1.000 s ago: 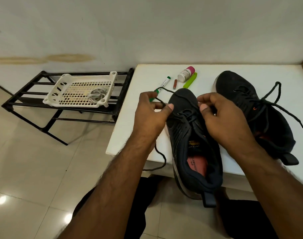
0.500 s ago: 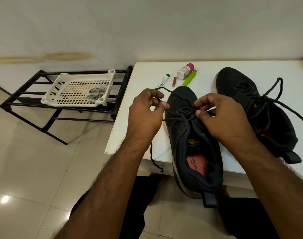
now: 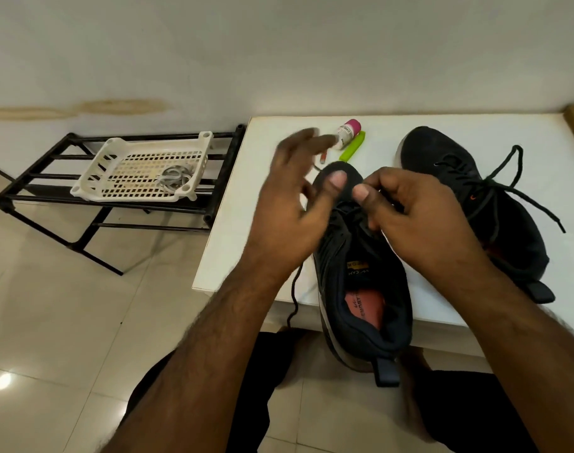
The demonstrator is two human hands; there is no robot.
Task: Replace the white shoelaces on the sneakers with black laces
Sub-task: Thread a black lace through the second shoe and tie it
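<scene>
Near shoe (image 3: 360, 256): tongue tag (image 3: 357, 268) reads partly "CAM", upside down; insole (image 3: 365, 305) print and bottle (image 3: 346, 132) label illegible.

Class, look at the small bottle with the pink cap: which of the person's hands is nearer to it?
Left. The left hand is raised with its fingertips just beside the pink-capped bottle; the right hand is lower, over the near sneaker's laces.
</scene>
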